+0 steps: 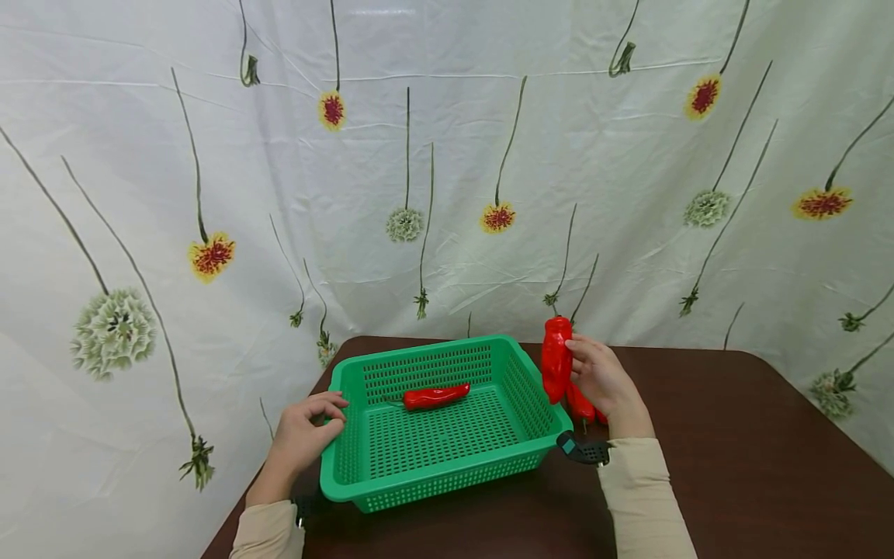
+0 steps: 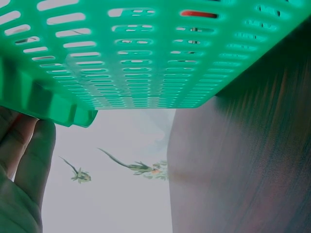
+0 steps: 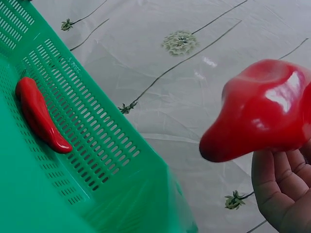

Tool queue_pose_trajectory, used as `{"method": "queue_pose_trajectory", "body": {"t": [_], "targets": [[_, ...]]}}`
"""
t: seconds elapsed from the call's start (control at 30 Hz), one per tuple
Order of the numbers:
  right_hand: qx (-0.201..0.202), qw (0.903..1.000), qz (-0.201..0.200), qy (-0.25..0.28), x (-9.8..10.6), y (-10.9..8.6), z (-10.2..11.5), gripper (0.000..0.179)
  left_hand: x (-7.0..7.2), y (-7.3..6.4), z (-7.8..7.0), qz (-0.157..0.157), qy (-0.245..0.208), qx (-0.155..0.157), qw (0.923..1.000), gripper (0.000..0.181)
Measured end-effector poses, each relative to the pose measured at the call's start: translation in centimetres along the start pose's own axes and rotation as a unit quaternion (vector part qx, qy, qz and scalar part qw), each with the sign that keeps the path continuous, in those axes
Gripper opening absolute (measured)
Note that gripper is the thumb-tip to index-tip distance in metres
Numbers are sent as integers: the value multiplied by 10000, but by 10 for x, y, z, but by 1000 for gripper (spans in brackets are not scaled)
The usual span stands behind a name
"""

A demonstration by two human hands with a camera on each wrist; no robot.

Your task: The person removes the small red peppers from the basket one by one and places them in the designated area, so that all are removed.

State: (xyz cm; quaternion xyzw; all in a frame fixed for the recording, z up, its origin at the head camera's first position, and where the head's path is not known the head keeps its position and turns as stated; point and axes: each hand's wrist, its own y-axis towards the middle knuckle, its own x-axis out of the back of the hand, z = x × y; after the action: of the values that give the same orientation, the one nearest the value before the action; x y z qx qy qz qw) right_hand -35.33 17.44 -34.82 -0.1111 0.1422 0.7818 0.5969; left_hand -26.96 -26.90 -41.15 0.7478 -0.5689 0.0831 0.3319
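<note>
A long red pepper (image 1: 556,359) hangs upright, stem up, in my right hand (image 1: 606,380), just above the right rim of the green plastic basket (image 1: 447,468). The right wrist view shows the fingers (image 3: 266,177) against the held pepper (image 3: 262,109). My left hand (image 1: 305,435) grips the basket's left rim with bent fingers and thumb; in the left wrist view its fingers (image 2: 41,155) meet the rim's underside. Another red pepper (image 1: 437,397) lies inside the basket, towards the back wall.
More red peppers (image 1: 581,407) lie on the dark brown table (image 1: 733,458) right of the basket, partly hidden by my right hand and the held pepper. A white flowered cloth (image 1: 447,264) hangs behind and to the left of the table.
</note>
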Motion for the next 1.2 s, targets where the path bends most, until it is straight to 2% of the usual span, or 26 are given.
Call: {"method": "queue_pose_trajectory", "body": {"t": [0.33,0.63,0.97,1.2], "targets": [[91,9999,-99,-48,3,-2,1,10,0,0,-1,6,2,-4,10000,17],[45,9998,-199,29,7,-3,2,14,0,0,-1,21,-9,21,10000,16],[63,9997,-226,-93,12,-2,1,19,0,0,-1,9,-1,-28,10000,16],[21,9994,-335,-131,14,-1,0,19,1,-1,-1,61,-82,45,9999,16]]}}
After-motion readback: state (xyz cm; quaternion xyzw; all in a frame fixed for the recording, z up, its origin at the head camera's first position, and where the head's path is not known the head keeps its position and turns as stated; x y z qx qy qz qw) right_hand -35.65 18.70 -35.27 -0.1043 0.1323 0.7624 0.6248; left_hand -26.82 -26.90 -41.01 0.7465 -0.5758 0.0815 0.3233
